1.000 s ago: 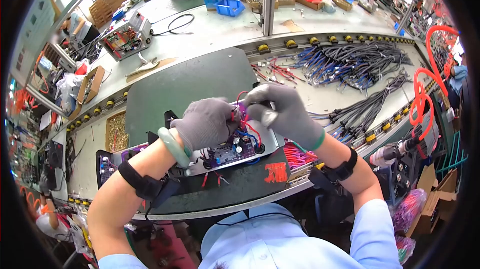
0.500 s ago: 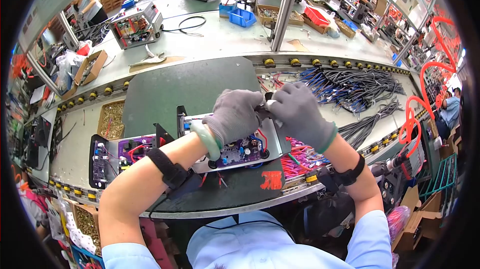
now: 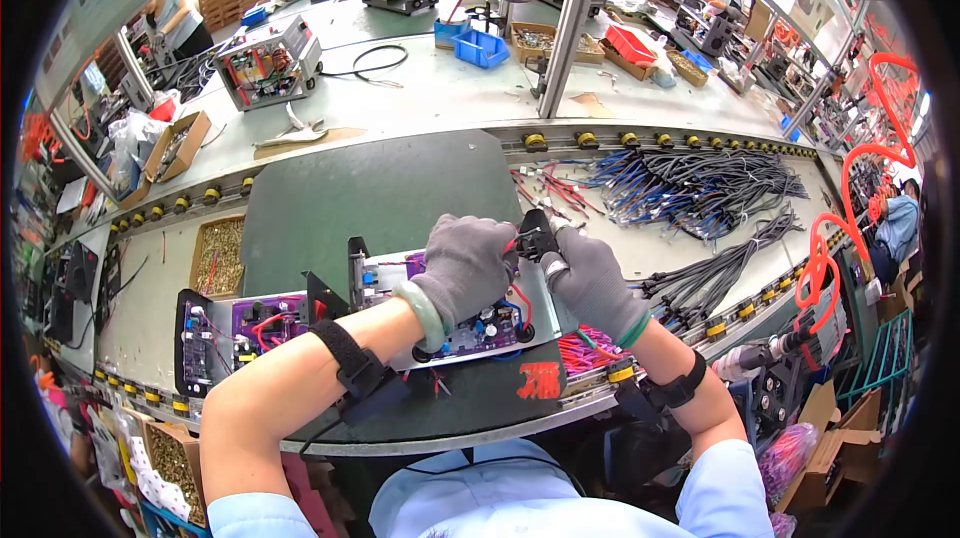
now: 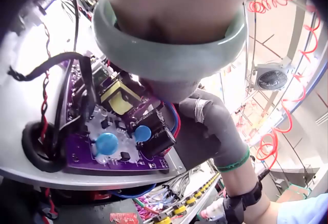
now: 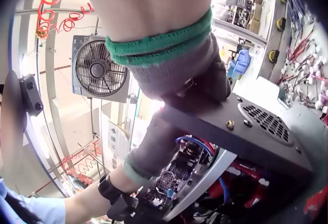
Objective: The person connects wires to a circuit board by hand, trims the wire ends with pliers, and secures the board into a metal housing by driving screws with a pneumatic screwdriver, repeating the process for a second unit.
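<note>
In the head view, a silver metal chassis (image 3: 545, 323) holds a purple circuit board (image 3: 488, 338) with capacitors. At its right end stands a black end panel (image 3: 537, 238), tilted; the right wrist view shows its vent grille (image 5: 266, 123). My gloved right hand (image 3: 595, 283) grips the panel's edge between thumb and fingers. Across from it, my gloved left hand (image 3: 468, 258) has its fingers curled by the panel's inner side, pinching a red wire (image 3: 514, 242). The left fingertips are partly hidden. In the left wrist view, the board (image 4: 87, 155) lies below the jade-coloured bangle (image 4: 169, 57).
A second open unit (image 3: 265, 323) sits left on the dark green mat (image 3: 380, 183). Black cable bundles (image 3: 700, 188) lie to the right, with pink-sleeved wires (image 3: 590, 353) nearer. A box of small brass parts (image 3: 220, 253) stands left. Yellow rollers (image 3: 535, 142) line the bench.
The black panel now stands between the hands at the chassis end. Both hands have come lower and nearer the body since half a second ago, the right hand now at the panel's outer side.
</note>
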Demonstrator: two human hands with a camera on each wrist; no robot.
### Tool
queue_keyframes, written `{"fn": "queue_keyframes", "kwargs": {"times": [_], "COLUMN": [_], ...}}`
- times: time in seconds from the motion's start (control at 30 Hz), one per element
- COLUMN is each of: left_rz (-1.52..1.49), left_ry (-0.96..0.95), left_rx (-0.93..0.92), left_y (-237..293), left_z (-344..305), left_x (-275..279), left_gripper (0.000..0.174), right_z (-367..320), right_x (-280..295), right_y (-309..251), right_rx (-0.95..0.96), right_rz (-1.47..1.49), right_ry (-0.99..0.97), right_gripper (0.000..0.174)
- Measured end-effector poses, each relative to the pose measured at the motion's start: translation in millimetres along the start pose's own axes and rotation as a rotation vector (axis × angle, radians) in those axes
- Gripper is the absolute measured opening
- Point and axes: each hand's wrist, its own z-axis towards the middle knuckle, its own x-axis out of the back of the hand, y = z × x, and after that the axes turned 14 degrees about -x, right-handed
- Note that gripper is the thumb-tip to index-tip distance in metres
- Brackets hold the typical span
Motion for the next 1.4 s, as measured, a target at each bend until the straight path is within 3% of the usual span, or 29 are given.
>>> {"fn": "queue_keyframes", "kwargs": {"times": [0.07, 0.2, 0.37, 0.5, 0.57, 0.6, 0.67, 0.7, 0.77, 0.8, 0.83, 0.93, 0.97, 1.03, 1.2, 1.3, 1.4], "left_rz": [-0.015, 0.043, 0.05, 0.106, 0.125, 0.13, -0.305, -0.298, -0.765, -0.857, -0.855, -0.531, -0.531, -0.077, -0.114, -0.046, -0.04], "left_ry": [0.096, 0.057, -0.251, -0.293, -0.022, -0.024, 0.066, 0.055, 0.154, 0.274, 0.269, -0.268, -0.275, -0.267, 0.041, -0.056, 0.0], "left_rx": [-0.002, -0.041, -0.079, -0.013, -0.067, -0.076, 0.106, 0.104, 0.216, 0.094, 0.085, 0.335, 0.332, 0.242, 0.173, 0.124, 0.039], "left_y": [1, 2, 2, 15, 22, 21, 18, 19, 19, 19, 14, 10, 14, 25, 16, 18, 15], "left_z": [-2, 3, 20, 16, 2, -2, -12, -13, -11, -3, -1, 15, 14, 9, -3, 5, 4], "left_x": [-4, -3, 6, 13, 19, 26, 39, 39, 33, 20, 17, 30, 33, 40, 16, 18, 15], "left_gripper": [0.006, 0.006, 0.014, 0.018, 0.016, 0.016, 0.011, 0.011, 0.005, 0.013, 0.013, 0.016, 0.016, 0.015, 0.014, 0.014, 0.013], "right_z": [-1, 0, -1, -2, -7, -9, -8, -6, -2, -2, -2, -5, -6, -4, -4, -4, -5], "right_x": [5, 0, 0, 2, 11, 12, 8, 4, 1, 2, 4, 11, 11, 12, 6, 7, 12], "right_y": [-6, -4, -7, -6, -13, -11, -7, -5, 2, 3, 4, -5, -6, -7, -3, -3, -6], "right_rx": [0.011, 0.015, -0.021, 0.009, -0.091, -0.05, -0.015, 0.027, 0.039, 0.039, 0.039, 0.017, 0.011, 0.003, 0.036, 0.022, -0.015], "right_rz": [-0.025, -0.019, 0.002, -0.033, -0.163, -0.17, -0.132, -0.101, -0.038, -0.03, -0.024, -0.23, -0.227, -0.283, -0.245, -0.252, -0.251], "right_ry": [0.006, 0.031, 0.035, 0.059, -0.011, 0.046, 0.073, 0.094, 0.086, 0.066, 0.048, -0.008, -0.007, -0.049, 0.01, -0.012, -0.049], "right_gripper": [0.017, 0.016, 0.014, 0.013, 0.016, 0.016, 0.016, 0.016, 0.017, 0.023, 0.029, 0.044, 0.044, 0.052, 0.054, 0.055, 0.055]}}
